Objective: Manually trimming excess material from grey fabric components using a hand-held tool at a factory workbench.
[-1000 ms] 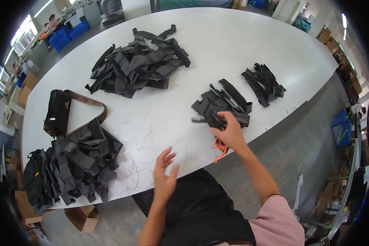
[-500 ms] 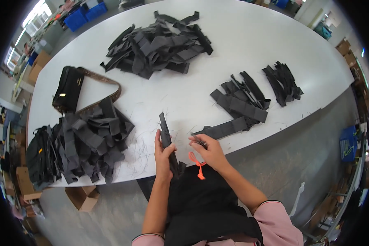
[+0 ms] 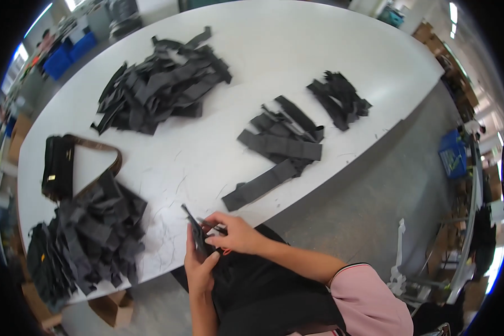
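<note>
My left hand [image 3: 199, 271] is closed around a dark grey fabric strip [image 3: 196, 231], which points up and away from me near the table's front edge. My right hand [image 3: 239, 234] is closed on small dark thread snips [image 3: 218, 228], partly hidden by the fingers, with an orange cord [image 3: 226, 251] hanging at them. Both hands meet at the strip, the snips right against its side. Just beyond my right hand lies a loose group of similar strips [image 3: 280, 147].
A large heap of dark strips [image 3: 162, 84] lies on the white table [image 3: 252, 50] at the far left, and another heap [image 3: 98, 232] at the near left. A black handbag [image 3: 58, 166] stands behind the near heap. A smaller strip bundle [image 3: 341, 101] lies far right. Below the table is a cardboard box [image 3: 113, 309].
My right hand has brought the snips left against the strip in my left hand. The view has turned, so the table's things appear shifted left.
</note>
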Motion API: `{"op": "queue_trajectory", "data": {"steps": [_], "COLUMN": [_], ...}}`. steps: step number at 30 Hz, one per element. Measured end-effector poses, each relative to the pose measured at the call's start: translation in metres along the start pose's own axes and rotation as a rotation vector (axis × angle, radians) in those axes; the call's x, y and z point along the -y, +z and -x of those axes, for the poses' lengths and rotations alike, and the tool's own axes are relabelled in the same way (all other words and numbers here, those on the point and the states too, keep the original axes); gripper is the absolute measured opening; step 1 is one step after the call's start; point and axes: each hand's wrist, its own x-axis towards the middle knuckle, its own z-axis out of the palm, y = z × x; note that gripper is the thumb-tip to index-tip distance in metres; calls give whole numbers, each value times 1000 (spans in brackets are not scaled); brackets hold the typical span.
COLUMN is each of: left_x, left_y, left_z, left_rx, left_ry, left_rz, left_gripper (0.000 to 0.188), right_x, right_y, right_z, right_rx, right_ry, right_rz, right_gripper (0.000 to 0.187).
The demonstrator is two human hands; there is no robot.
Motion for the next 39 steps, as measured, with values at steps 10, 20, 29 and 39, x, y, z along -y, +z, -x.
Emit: {"op": "queue_trajectory", "data": {"steps": [10, 20, 29, 39], "left_x": [38, 5, 5, 0], "left_y": [17, 15, -9, -8], "left_z": [1, 3, 8, 14], "left_rx": [-340, -256, -412, -327], "left_ry": [284, 99, -141, -85], "left_rz": [-444, -528, -358, -463], "left_gripper": [46, 29, 48, 50], "right_x": [-25, -9, 10, 29], "right_y": [-3, -33, -1, 3], "right_z": [4, 17, 51, 45], "right_rx": [-420, 104, -231, 4], "right_ry": [-389, 95, -455, -636], "right_rz": [232, -215, 705, 965], "right_gripper": [38, 37, 31, 32]}}
